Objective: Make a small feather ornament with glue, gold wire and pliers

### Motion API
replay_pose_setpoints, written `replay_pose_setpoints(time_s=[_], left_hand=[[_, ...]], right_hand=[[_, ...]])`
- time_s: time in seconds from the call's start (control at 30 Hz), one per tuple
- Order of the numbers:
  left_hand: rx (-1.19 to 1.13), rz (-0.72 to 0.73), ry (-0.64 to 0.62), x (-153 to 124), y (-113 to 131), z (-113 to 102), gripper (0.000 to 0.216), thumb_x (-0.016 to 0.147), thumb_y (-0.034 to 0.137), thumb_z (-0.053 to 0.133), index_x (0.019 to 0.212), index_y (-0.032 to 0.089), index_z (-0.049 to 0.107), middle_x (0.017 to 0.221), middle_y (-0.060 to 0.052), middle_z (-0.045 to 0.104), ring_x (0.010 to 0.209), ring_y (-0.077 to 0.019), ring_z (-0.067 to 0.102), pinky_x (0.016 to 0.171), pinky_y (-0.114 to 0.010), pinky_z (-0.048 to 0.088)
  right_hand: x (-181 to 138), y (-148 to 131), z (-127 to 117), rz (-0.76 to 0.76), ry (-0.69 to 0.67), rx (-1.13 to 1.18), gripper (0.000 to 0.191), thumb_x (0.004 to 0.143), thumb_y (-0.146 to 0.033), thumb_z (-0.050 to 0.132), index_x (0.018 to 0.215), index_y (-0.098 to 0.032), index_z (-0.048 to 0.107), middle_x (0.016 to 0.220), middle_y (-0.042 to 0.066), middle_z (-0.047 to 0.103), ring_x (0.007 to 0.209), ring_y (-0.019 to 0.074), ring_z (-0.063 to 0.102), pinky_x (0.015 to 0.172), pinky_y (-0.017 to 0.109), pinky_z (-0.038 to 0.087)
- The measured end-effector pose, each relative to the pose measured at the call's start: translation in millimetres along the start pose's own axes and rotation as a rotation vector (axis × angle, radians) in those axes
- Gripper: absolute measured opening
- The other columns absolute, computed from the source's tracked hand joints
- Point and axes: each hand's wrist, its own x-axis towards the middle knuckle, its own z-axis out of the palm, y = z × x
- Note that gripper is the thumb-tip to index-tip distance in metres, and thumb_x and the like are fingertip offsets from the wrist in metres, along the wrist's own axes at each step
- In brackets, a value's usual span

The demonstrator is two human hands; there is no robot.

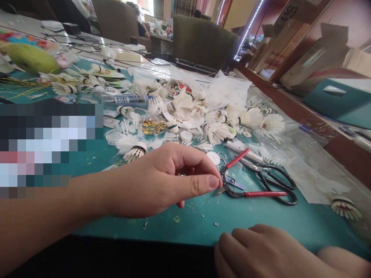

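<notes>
My left hand (171,179) reaches in from the left above the green table mat (185,226). Its thumb and forefinger are pinched together, with a tiny speck at the tips, too small to name. Just beyond the fingertips lie red-handled pliers (265,194), jaws toward the hand. Black-handled scissors (276,179) rest partly under the pliers. At the lower right, my right hand (266,253) is closed with its back upward, low by the table's near edge. Its curled fingers hide whatever they may hold. A shuttlecock (136,151) lies behind my left wrist.
Shuttlecocks and loose white feathers (216,131) cover the middle of the table. Gold pieces (153,126) lie among them, near a clear bottle (126,99). A green fruit (30,58) sits far left. Cardboard boxes (315,58) stand at right; a person sits in the background.
</notes>
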Motion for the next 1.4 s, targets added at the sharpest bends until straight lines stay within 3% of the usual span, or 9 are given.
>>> replay_pose_setpoints(time_s=[0.17, 0.3, 0.4, 0.5, 0.6, 0.9, 1.07, 1.4], left_hand=[[0.027, -0.005, -0.004, -1, 0, 0, 0.012, 0.099, 0.028, 0.074, 0.094, 0.018, 0.080, 0.080, 0.001, 0.068, 0.067, -0.0118, 0.061, 0.053, -0.014, 0.056], [0.110, 0.075, 0.019, -3, 0, -1, 0.012, 0.100, 0.025, 0.075, 0.093, 0.018, 0.081, 0.078, 0.003, 0.069, 0.067, -0.0097, 0.061, 0.057, -0.013, 0.054], [0.142, 0.130, 0.036, -3, 0, -1, 0.014, 0.102, 0.023, 0.074, 0.092, 0.017, 0.080, 0.078, 0.004, 0.071, 0.066, -0.0075, 0.059, 0.060, -0.013, 0.051], [0.231, 0.171, 0.067, -2, 0, 0, 0.011, 0.102, 0.021, 0.074, 0.094, 0.019, 0.081, 0.080, 0.004, 0.072, 0.071, -0.0093, 0.061, 0.064, -0.016, 0.050], [0.321, 0.207, 0.083, -4, -2, 1, 0.014, 0.104, 0.024, 0.073, 0.094, 0.021, 0.081, 0.079, 0.004, 0.069, 0.072, -0.0117, 0.062, 0.063, -0.020, 0.050], [0.555, 0.487, 0.080, -8, -6, 2, 0.017, 0.109, 0.016, 0.066, 0.096, 0.016, 0.078, 0.082, 0.002, 0.069, 0.078, -0.0119, 0.064, 0.073, -0.021, 0.050], [0.561, 0.516, 0.091, -7, -8, 2, 0.017, 0.108, 0.015, 0.066, 0.097, 0.015, 0.078, 0.082, 0.001, 0.070, 0.078, -0.0128, 0.065, 0.070, -0.022, 0.049], [0.557, 0.494, 0.110, -10, -6, 4, 0.017, 0.108, 0.014, 0.066, 0.098, 0.016, 0.079, 0.082, 0.002, 0.073, 0.074, -0.0116, 0.065, 0.067, -0.021, 0.049]], right_hand=[[-1, 6, -2, -0.026, -0.034, 0.022, 0.034, 0.100, -0.004, 0.055, 0.077, -0.026, 0.042, 0.059, -0.009, 0.052, 0.042, 0.0125, 0.042, 0.040, 0.035, 0.026], [9, 22, -11, -0.040, -0.107, 0.212, 0.036, 0.105, -0.004, 0.049, 0.076, -0.026, 0.045, 0.061, -0.008, 0.055, 0.043, 0.0118, 0.043, 0.041, 0.032, 0.029], [20, 34, -21, 0.117, 0.079, 0.315, 0.034, 0.111, -0.009, 0.041, 0.082, -0.026, 0.051, 0.066, -0.008, 0.058, 0.049, 0.0099, 0.050, 0.047, 0.025, 0.039], [28, 42, -27, 0.281, 0.217, 0.443, 0.019, 0.110, -0.013, 0.053, 0.096, -0.025, 0.057, 0.077, -0.007, 0.068, 0.059, 0.0079, 0.062, 0.056, 0.018, 0.048], [30, 42, -26, 0.343, 0.273, 0.504, 0.015, 0.107, -0.011, 0.059, 0.101, -0.025, 0.060, 0.083, -0.005, 0.071, 0.067, 0.0082, 0.067, 0.065, 0.016, 0.055], [32, 41, -18, 0.320, 0.315, 0.457, 0.018, 0.104, -0.006, 0.060, 0.100, -0.024, 0.060, 0.082, -0.005, 0.071, 0.066, 0.0086, 0.068, 0.064, 0.017, 0.055], [30, 40, -15, 0.301, 0.327, 0.378, 0.014, 0.108, -0.011, 0.059, 0.105, -0.025, 0.061, 0.084, -0.002, 0.073, 0.068, 0.0128, 0.070, 0.061, 0.022, 0.056], [29, 39, -13, 0.276, 0.336, 0.282, 0.011, 0.113, -0.014, 0.056, 0.109, -0.023, 0.062, 0.086, -0.001, 0.075, 0.070, 0.0115, 0.071, 0.062, 0.022, 0.053]])
